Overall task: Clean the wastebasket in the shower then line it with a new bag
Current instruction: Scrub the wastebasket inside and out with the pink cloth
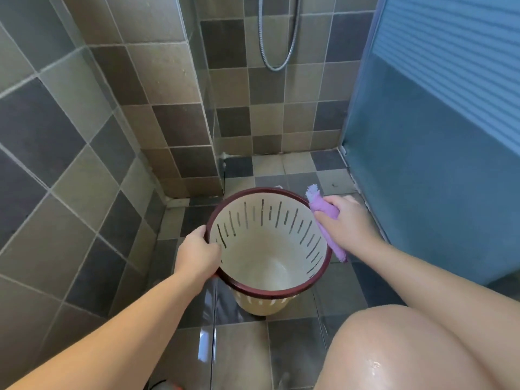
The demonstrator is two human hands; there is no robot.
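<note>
The cream basket (270, 257), slotted along its wall and ringed by a dark red rim, stands upright on the tiled floor (287, 353) near the shower's threshold, with nothing visible inside it. The left hand (197, 256) grips the rim on its left side, fingers curled over the edge, while the right hand (342, 220) clutches a folded purple cloth (326, 218) against the outside of the rim on the right, the cloth's lower end hanging down beside the wall. A shower hose (278, 38) loops on the far tiled wall, a blue door (439, 153) stands along the floor's right edge, and a wet knee (408, 353) shows at the lower right.
</note>
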